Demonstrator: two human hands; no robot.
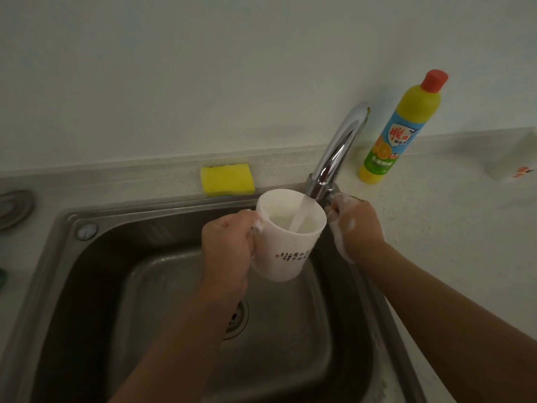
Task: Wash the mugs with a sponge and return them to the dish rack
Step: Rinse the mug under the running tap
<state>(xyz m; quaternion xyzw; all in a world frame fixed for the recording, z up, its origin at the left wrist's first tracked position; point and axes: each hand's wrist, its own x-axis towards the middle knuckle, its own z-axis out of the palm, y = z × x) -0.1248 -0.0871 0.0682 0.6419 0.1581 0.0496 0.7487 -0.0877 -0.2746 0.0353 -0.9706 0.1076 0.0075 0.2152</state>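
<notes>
My left hand (pixel 225 251) grips the handle of a white mug (pixel 286 251) with small dark writing on its side, holding it upright over the steel sink (pixel 96 286). Water runs from the chrome tap (pixel 334 158) into the mug. Behind the mug, my right hand (pixel 353 225), covered in soap foam, has its fingers curled at the tap's base, seemingly round the tap handle, which is mostly hidden. A yellow sponge (pixel 227 180) lies on the ledge behind the sink, left of the tap. No dish rack is in view.
A yellow dish-soap bottle (pixel 401 129) with a red cap stands on the counter right of the tap. A white object with orange print (pixel 514 167) lies at the far right. The drain (pixel 236 318) sits mid-basin. A round metal fitting (pixel 14 207) is at the left edge.
</notes>
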